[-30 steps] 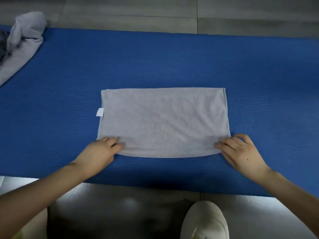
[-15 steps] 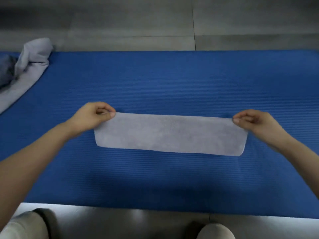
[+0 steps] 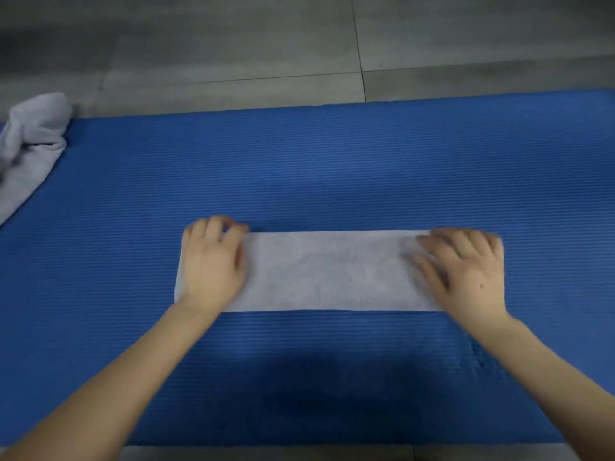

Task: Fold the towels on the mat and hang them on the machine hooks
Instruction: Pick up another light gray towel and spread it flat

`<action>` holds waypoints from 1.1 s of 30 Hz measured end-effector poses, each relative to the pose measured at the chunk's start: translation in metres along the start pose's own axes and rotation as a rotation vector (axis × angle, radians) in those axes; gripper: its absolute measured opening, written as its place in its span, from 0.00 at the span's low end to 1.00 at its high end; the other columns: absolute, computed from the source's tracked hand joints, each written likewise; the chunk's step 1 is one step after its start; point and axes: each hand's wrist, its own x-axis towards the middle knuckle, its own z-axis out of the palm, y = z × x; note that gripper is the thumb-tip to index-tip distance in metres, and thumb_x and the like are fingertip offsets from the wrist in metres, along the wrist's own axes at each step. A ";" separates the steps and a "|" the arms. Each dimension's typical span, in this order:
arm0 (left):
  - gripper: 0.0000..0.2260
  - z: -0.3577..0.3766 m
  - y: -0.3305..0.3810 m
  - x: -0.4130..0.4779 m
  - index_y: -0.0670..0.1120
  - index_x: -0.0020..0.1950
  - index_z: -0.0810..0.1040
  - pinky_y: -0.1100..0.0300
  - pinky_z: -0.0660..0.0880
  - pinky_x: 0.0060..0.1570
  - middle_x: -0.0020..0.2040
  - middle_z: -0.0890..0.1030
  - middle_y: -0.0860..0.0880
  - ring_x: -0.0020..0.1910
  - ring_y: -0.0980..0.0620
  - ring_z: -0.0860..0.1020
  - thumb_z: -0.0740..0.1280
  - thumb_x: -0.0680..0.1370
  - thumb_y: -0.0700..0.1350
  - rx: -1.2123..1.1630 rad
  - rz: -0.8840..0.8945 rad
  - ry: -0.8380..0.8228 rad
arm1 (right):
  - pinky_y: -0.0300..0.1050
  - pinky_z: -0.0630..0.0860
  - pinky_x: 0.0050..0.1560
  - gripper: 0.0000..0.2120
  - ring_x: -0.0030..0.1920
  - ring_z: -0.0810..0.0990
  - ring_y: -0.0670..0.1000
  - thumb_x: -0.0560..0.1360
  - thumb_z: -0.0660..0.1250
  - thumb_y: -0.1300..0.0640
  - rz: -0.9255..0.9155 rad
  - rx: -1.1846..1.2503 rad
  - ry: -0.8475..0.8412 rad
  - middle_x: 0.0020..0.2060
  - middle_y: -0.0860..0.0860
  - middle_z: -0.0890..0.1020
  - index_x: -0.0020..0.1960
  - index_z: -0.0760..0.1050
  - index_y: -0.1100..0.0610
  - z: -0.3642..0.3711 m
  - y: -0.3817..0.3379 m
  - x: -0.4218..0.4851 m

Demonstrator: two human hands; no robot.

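A light grey towel (image 3: 329,271) lies folded into a long narrow strip across the middle of the blue ribbed mat (image 3: 332,168). My left hand (image 3: 213,261) rests flat on the strip's left end, its fingertips at the far edge. My right hand (image 3: 466,267) lies palm down on the right end with the fingers spread towards the middle. Both hands cover the strip's short ends. No machine or hooks are in view.
A second grey towel (image 3: 30,144) sits crumpled at the mat's far left edge, partly out of frame. Grey floor tiles (image 3: 233,44) run beyond the mat, and a thin band of floor shows at the near edge.
The near edge of the towel was lifted by both corners and laid over the far edge, halving its width. Both hands then let go and dropped flat onto the ends.
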 end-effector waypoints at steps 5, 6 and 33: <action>0.12 0.019 0.078 -0.051 0.46 0.56 0.81 0.48 0.66 0.64 0.57 0.80 0.47 0.57 0.46 0.74 0.63 0.77 0.47 -0.231 0.455 -0.153 | 0.56 0.67 0.58 0.17 0.54 0.74 0.55 0.75 0.64 0.47 -0.402 -0.020 -0.170 0.52 0.53 0.81 0.57 0.77 0.56 0.027 -0.047 -0.053; 0.13 0.025 0.085 -0.058 0.46 0.58 0.79 0.47 0.64 0.65 0.59 0.79 0.47 0.58 0.46 0.74 0.62 0.77 0.49 -0.208 0.442 -0.191 | 0.56 0.67 0.60 0.16 0.54 0.73 0.54 0.74 0.65 0.48 -0.387 -0.059 -0.180 0.52 0.53 0.81 0.58 0.75 0.57 0.034 -0.048 -0.057; 0.14 -0.070 0.114 0.095 0.56 0.54 0.74 0.51 0.73 0.41 0.32 0.76 0.42 0.35 0.42 0.76 0.72 0.71 0.50 -0.859 -0.453 -0.334 | 0.42 0.69 0.39 0.25 0.39 0.78 0.44 0.75 0.59 0.37 0.929 0.606 -0.164 0.38 0.46 0.80 0.67 0.65 0.49 -0.019 -0.093 0.039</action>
